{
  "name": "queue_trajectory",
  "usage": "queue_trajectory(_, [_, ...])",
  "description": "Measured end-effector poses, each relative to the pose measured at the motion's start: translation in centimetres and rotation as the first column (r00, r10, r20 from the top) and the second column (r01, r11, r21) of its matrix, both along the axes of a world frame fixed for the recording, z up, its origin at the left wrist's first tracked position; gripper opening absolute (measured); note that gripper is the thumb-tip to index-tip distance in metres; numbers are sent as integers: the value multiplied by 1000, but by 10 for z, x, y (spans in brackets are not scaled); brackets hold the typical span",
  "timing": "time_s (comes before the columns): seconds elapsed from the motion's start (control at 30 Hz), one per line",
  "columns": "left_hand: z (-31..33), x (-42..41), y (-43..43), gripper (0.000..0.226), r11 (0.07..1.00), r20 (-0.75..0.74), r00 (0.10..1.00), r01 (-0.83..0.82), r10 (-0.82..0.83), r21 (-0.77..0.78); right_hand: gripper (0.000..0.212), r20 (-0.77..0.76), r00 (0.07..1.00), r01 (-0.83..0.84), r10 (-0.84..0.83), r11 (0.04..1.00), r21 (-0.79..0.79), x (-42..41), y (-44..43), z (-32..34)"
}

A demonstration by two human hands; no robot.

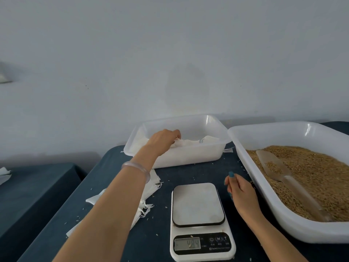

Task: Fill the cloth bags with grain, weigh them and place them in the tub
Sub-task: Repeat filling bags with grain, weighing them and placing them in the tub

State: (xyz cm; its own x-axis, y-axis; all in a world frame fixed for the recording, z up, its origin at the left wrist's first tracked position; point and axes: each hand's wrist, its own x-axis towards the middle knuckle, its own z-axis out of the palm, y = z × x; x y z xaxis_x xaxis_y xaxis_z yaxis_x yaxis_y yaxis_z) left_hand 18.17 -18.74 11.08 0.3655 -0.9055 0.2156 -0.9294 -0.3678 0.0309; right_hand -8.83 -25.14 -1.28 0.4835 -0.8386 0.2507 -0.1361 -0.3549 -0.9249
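Head view.
Scale [198, 205]: mid desk [188, 174], plate bare.
Tub [188, 159]: behind scale, walls low.
Filled cloth bag [188, 143]: in tub; likely soft, slumping, modest weight; best held at gathered neck.
Left hand [164, 138]: in tub, fingertips pinching bag's neck.
Right hand [239, 191]: right of scale, loosely curled, holding nothing.
Grain tray [241, 157]: right of scale, rim beside right hand.
Empty bags [151, 186]: left of scale.
Open room: above scale plate.

Pale grey wall [170, 53], dark blue-covered table [162, 178], soft even light

White cloth bags [190, 142] lie in the translucent tub [181, 157] behind the scale [198, 203].
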Motion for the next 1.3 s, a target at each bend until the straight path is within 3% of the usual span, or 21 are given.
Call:
queue_trajectory(0.07, [7,7,8,32,999,-33,999,39,-40,-18,39,-2,1000,4,-4,1000,-5,0,0,1])
queue_trajectory(0.17, [20,14,26,22,981,-104,990,74,-93,-177,39,-3,1000,6,-6,1000,-24,-1,1,1])
queue_trajectory(0.3, [37,24,72,15,972,-182,983,-3,-41,-235,39,-2,1000,0,0,1000,-14,-2,2,2])
queue_trajectory(0.37, [37,28,102,15,991,-160,984,-93,76,-100,39,2,1000,-4,4,1000,-3,-3,2,4])
queue_trajectory(0.43, [27,29,131,13,955,-126,968,-182,215,235,39,8,1000,-8,8,1000,-1,-2,2,3])
queue_trajectory(0.5, [4,22,155,25,768,-122,918,-236,376,595,39,4,1000,-10,10,1000,-16,-2,1,2])
queue_trajectory(0.57, [-24,16,174,58,661,-129,866,-265,484,702,37,6,1000,-9,9,1000,-24,-2,1,1])
queue_trajectory(0.63, [-46,17,186,72,750,-155,873,-293,463,593,36,6,1000,-12,12,999,-39,-3,2,1])
queue_trajectory(0.73, [-57,22,194,59,872,-250,905,-210,345,441,37,1,1000,-10,10,998,-58,-4,3,3])
queue_trajectory(0.87, [-58,30,194,49,891,-215,941,-149,261,429,37,4,1000,-14,14,999,-50,-3,4,4])
queue_trajectory(1.03, [-53,39,189,17,942,-165,962,-164,218,292,37,14,1000,-16,17,999,-39,-4,3,4])
queue_trajectory(1.17, [-49,42,190,15,956,-228,944,-190,240,222,36,15,1000,-15,15,999,-40,-2,2,3])
queue_trajectory(1.23, [-43,40,187,6,976,-302,929,-189,213,105,36,13,1000,-17,17,999,-43,-1,1,2])
queue_trajectory(1.3, [-38,30,175,26,970,-416,891,-232,183,-71,35,8,1000,-24,25,999,-45,-1,1,1])
